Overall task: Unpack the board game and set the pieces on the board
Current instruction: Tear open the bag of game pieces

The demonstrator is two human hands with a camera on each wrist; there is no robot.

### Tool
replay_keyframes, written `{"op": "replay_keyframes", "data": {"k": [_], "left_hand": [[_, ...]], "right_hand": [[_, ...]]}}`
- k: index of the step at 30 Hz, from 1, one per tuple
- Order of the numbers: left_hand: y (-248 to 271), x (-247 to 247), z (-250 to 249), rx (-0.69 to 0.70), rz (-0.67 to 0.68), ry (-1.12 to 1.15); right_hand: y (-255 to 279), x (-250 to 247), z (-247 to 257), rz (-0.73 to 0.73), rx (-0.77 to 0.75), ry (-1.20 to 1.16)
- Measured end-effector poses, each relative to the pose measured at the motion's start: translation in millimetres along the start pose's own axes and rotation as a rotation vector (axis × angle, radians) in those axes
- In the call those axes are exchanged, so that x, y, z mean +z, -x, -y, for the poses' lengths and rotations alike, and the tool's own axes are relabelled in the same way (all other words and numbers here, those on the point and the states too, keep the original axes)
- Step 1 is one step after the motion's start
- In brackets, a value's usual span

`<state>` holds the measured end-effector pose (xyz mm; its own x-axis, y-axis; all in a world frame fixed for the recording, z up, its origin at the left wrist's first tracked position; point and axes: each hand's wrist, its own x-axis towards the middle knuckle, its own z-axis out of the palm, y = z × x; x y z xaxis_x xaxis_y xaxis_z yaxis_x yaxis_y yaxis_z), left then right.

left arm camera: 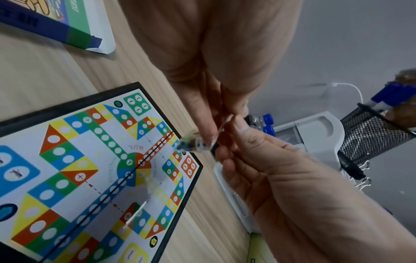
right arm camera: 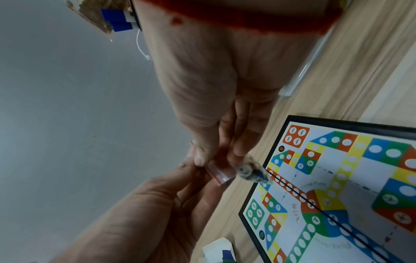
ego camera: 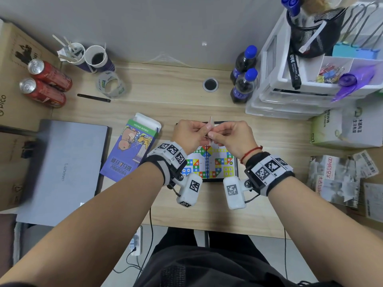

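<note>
The colourful flight-chess board point(ego camera: 209, 165) lies open and flat on the wooden desk, with no pieces on it. Its opened box point(ego camera: 132, 146) lies to the left. Above the board's far edge, my left hand point(ego camera: 202, 129) and right hand point(ego camera: 215, 134) both pinch the top of a small clear zip bag point(ego camera: 210, 129). In the left wrist view the bag point(left arm camera: 191, 144) hangs below the fingers point(left arm camera: 209, 131) with small pieces and a die inside. In the right wrist view its red-lined zip strip point(right arm camera: 218, 175) sits between my thumb and the left hand's fingers, above the board point(right arm camera: 337, 186).
A closed laptop point(ego camera: 64, 168) lies at left. Two red cans point(ego camera: 45, 83), paper cups point(ego camera: 91, 56), a tape roll point(ego camera: 112, 83) and a pen point(ego camera: 93, 97) sit at the back left. Soda bottles point(ego camera: 244, 79), a white organizer point(ego camera: 310, 69), a tissue pack point(ego camera: 348, 129) and papers point(ego camera: 339, 179) crowd the right.
</note>
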<state>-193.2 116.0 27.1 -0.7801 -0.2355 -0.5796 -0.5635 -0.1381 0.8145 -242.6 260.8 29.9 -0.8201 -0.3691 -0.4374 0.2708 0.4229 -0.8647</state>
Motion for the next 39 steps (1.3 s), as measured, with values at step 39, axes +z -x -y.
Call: {"op": "replay_keyframes", "data": {"k": [39], "left_hand": [[4.7, -4.4, -3.8, -0.006, 0.047, 0.151]], "right_hand": [[-2.9, -5.6, -10.1, 0.068, -0.031, -0.098]]}}
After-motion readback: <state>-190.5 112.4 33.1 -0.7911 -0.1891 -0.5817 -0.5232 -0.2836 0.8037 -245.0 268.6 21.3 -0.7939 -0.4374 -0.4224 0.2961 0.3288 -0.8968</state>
